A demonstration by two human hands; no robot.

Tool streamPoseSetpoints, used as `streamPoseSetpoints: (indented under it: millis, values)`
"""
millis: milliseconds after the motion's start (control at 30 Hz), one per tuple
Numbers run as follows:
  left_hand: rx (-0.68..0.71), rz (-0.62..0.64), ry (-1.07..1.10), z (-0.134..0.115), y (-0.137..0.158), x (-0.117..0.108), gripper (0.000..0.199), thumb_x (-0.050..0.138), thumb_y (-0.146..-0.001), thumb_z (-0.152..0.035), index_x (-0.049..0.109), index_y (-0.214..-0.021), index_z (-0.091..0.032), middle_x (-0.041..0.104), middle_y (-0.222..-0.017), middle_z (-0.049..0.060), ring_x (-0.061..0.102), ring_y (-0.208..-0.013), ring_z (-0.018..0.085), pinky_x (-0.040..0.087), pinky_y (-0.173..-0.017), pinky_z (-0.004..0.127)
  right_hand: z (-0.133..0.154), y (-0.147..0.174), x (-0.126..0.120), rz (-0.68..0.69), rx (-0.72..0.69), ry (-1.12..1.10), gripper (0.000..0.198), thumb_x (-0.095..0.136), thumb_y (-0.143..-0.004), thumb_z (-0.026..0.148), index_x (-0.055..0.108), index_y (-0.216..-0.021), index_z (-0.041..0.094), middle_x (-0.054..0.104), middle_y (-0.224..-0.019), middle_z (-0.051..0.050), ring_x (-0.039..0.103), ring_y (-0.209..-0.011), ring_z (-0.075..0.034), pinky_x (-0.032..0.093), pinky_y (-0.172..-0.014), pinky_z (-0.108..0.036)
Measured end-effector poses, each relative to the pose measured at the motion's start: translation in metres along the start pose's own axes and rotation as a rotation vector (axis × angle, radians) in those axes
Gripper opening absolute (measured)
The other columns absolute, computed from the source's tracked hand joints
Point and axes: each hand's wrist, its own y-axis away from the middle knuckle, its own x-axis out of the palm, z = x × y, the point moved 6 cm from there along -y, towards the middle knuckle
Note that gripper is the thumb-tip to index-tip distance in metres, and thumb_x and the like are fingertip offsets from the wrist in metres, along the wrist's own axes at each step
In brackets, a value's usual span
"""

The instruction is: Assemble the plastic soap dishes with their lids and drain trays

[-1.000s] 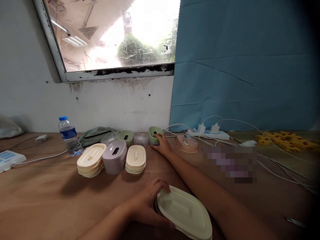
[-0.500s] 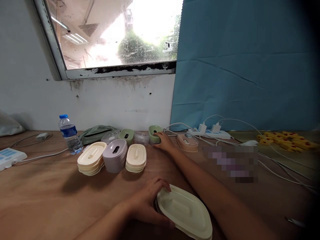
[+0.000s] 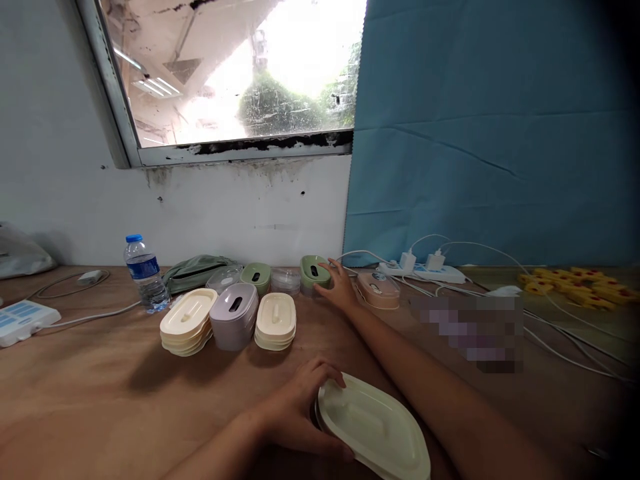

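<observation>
My left hand [image 3: 305,413] is closed around the near end of a pale green stack of oval lids [image 3: 373,423], low in the view. Its thumb lies along the front edge and its fingers curl over the far side. Farther off, my right hand [image 3: 341,290] is stretched out with fingers apart, beside a green oval container [image 3: 313,270] with a dark slot. Whether its fingertips touch the container I cannot tell. To the left are a cream lid stack [image 3: 275,317], a stack of lilac containers [image 3: 234,317] and another cream lid stack [image 3: 187,320].
A second green container [image 3: 255,275], clear containers [image 3: 285,281] and a green pouch [image 3: 200,270] line the wall. A water bottle [image 3: 145,273] stands left. Rightward are a pinkish container [image 3: 379,290], a power strip [image 3: 425,272] with cables, and yellow pieces [image 3: 575,287].
My right hand has drawn off the green container's rim, and its fingers now spread to the right of it. My left hand keeps its hold on the lids. The view has shifted slightly.
</observation>
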Motion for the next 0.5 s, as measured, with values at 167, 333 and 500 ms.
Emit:
streamPoseSetpoints:
  millis: [167,333,500]
  values:
    - [0.042,-0.070,0.184,-0.001,0.000,-0.010,0.042,0.074,-0.053,-0.033,0.052,-0.084,-0.017,0.046,-0.103,0.006,0.046,-0.097,0.020,0.036,-0.086,0.029,0.010,0.021,-0.027,0.003,0.017,-0.201,0.014,0.053,-0.071,0.025,0.061,-0.080,0.019,0.055,-0.090,-0.007,0.050,-0.094,-0.024,0.035,-0.089,-0.041]
    - [0.025,-0.224,0.504,0.008,0.001,-0.021,0.034,0.072,-0.058,-0.035,0.047,-0.069,-0.015,0.047,-0.097,0.006,0.046,-0.093,0.018,0.037,-0.081,0.028,0.031,0.068,-0.041,0.248,0.050,-0.439,0.016,0.056,-0.069,0.033,0.060,-0.063,0.018,0.056,-0.065,-0.002,0.052,-0.059,-0.015,0.045,-0.058,-0.028]
    - [-0.053,-0.393,0.811,0.024,0.001,-0.025,0.031,0.063,-0.067,-0.041,0.044,-0.071,-0.017,0.048,-0.095,0.005,0.048,-0.087,0.016,0.038,-0.077,0.028,0.058,0.109,-0.061,0.320,0.175,-0.619,0.027,0.052,-0.073,0.039,0.059,-0.092,0.022,0.057,-0.078,-0.003,0.050,-0.058,-0.013,0.041,-0.051,-0.025]
